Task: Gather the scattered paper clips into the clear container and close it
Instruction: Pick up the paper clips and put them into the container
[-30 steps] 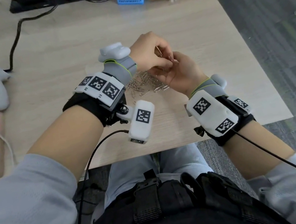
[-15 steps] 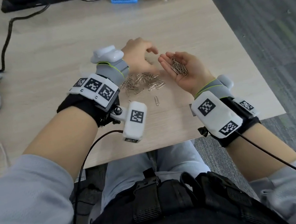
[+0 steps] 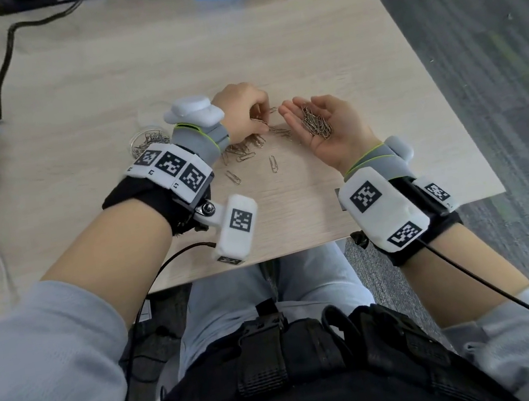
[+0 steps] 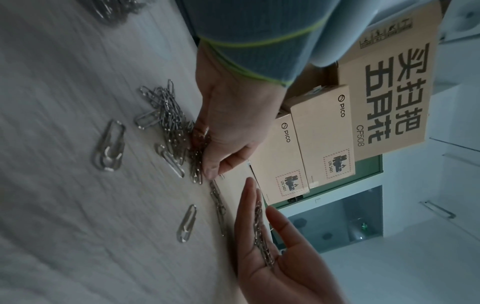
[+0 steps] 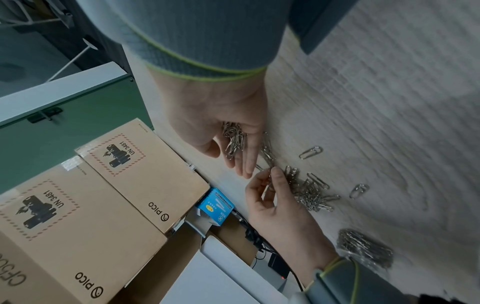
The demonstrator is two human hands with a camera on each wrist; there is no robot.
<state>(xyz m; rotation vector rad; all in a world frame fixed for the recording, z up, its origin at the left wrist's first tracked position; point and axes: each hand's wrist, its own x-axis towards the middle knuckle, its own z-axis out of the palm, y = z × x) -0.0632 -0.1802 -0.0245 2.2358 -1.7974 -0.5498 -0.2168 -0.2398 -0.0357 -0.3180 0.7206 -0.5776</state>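
Left hand pinching small silver wire paper clips off pale wood worktop; right hand flat, cupping a bunch. Round clear container beside left wrist, partly filled.

Left wrist: same pinch.

Right wrist: palm tipped. Might spill clips.

A right hand, palm up, cradles a heap of paper clips while the left hand pinches more from the loose pile on the tabletop; a clear container sits beside the left wrist.
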